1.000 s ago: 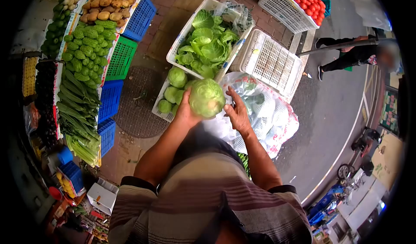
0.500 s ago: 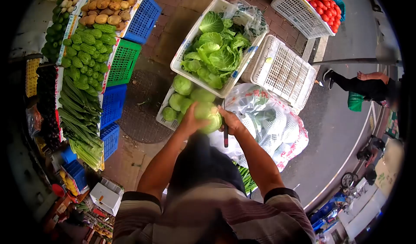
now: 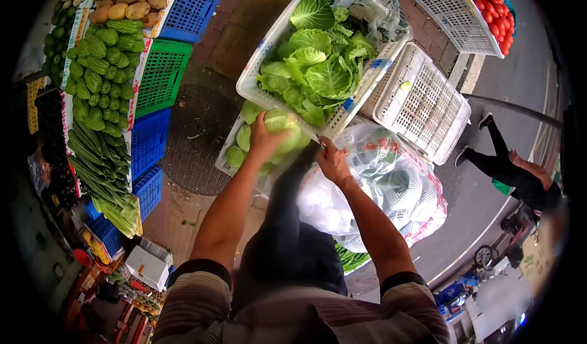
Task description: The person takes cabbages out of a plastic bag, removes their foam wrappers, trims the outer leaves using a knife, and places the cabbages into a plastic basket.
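Note:
My left hand (image 3: 269, 139) is closed on a pale green cabbage (image 3: 282, 123), over the lower crate where other cabbages (image 3: 235, 156) lie. To its right, my right hand (image 3: 334, 162) grips a knife (image 3: 321, 142); a short bit of it shows above the fist, pointing up and left, and the rest is hidden. Just beyond the hands, a white crate (image 3: 246, 85) holds loose cabbage leaves (image 3: 330, 78). Close by my right hand lies a clear plastic bag (image 3: 391, 179) with net-wrapped round produce inside.
A white crate turned bottom up (image 3: 422, 102) stands at right, with a crate of tomatoes (image 3: 492, 14) beyond. Along the left, a stall carries potatoes (image 3: 125, 2), bitter gourds (image 3: 101, 69) and long green vegetables (image 3: 101, 161). A person (image 3: 520, 167) walks on the road.
My hands have moved apart: the left with the cabbage up and left over the lower crate, the right slightly right with the knife. The view has shifted. The walker has moved down the view.

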`<state>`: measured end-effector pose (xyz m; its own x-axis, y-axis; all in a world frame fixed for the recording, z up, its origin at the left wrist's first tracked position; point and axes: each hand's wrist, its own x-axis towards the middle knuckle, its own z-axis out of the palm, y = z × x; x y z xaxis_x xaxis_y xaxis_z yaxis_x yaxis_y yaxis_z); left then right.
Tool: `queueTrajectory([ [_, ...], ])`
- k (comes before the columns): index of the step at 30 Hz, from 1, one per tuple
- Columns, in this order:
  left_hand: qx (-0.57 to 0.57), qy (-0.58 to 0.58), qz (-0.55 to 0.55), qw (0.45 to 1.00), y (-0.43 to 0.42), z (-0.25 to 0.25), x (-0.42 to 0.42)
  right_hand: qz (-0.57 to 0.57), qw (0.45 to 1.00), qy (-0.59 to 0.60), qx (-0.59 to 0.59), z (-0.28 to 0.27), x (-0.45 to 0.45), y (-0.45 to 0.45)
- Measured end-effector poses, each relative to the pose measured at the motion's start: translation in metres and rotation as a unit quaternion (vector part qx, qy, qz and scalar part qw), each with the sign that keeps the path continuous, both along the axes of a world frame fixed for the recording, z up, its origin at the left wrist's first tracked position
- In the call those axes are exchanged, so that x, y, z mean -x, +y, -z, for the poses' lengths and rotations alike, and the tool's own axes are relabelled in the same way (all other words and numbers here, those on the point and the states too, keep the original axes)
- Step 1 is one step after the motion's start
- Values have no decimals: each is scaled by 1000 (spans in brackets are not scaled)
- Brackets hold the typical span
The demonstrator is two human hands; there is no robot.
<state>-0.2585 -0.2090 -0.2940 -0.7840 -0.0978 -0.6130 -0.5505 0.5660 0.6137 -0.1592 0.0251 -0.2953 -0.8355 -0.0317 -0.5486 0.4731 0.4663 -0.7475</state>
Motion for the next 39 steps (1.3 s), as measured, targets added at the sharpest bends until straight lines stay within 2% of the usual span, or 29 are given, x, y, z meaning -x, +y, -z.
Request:
queueTrajectory([
  [2,21,-4,-1,1000,5,11,2,-47,996,40,-57,16,15,-7],
  [5,-2,31,17,999,7,27,0,-106,989,66,-73,45,34,-17],
  [8,33,11,20,999,12,32,0,-139,984,92,-61,66,44,-25],
  [11,11,24,13,1000,13,28,-1,-235,954,165,-91,66,56,-27],
  [14,35,25,29,999,15,25,-1,-213,967,125,-61,49,74,-34],
  [17,33,-7,11,999,19,19,2,-262,956,93,-97,52,80,-35],
  [20,33,12,23,999,20,18,-1,-255,961,52,-93,61,79,-35],
  [23,26,4,17,1000,19,21,-3,-335,932,38,-136,71,79,-33],
  [26,29,19,21,999,20,24,-3,-258,957,84,-102,78,72,-32],
  [28,36,18,6,999,18,25,-11,-216,964,-26,-150,87,54,-20],
  [31,30,55,22,998,10,41,-12,-120,981,-35,-151,134,18,9],
  [32,39,63,19,997,11,42,-10,-37,995,0,-88,93,30,5],
  [34,18,75,31,997,9,32,-14,11,993,-108,-45,57,36,-12],
  [35,6,57,32,998,6,28,-17,-3,996,-77,-51,53,43,-17],
  [37,-16,32,36,999,0,18,-14,-48,998,-34,37,34,59,-9],
  [39,-56,60,41,996,-4,-5,-21,-33,992,-68,101,3,48,-5],
])
